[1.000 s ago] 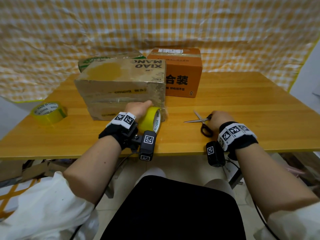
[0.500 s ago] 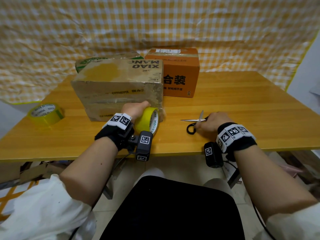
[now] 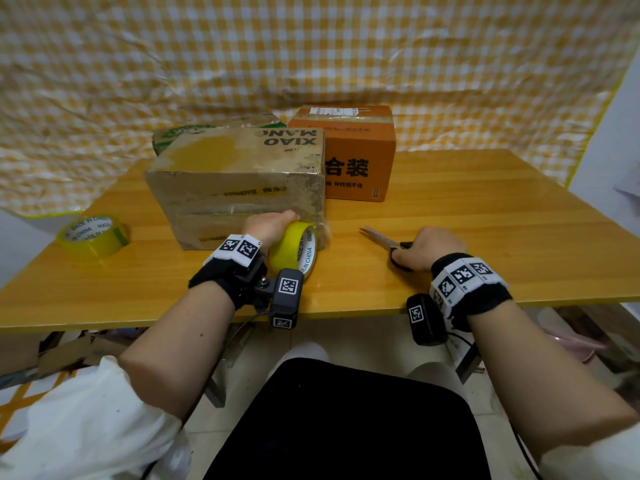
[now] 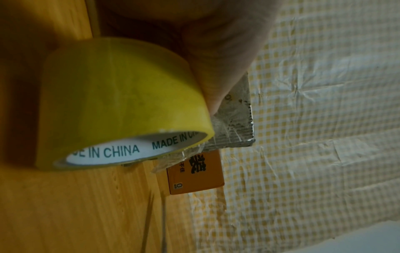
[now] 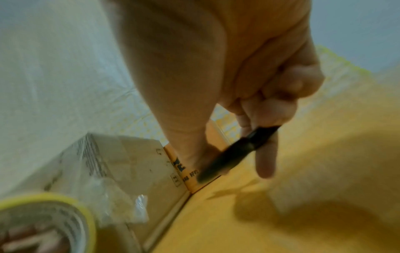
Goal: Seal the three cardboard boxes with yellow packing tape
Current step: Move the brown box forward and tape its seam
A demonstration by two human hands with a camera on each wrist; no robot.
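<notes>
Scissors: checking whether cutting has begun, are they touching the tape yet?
No, the scissors in the right hand point toward the tape roll, with bare table between.

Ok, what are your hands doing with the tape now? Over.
Left hand holds tape roll against brown box. Right hand grips scissors. Nothing blocking.
</notes>
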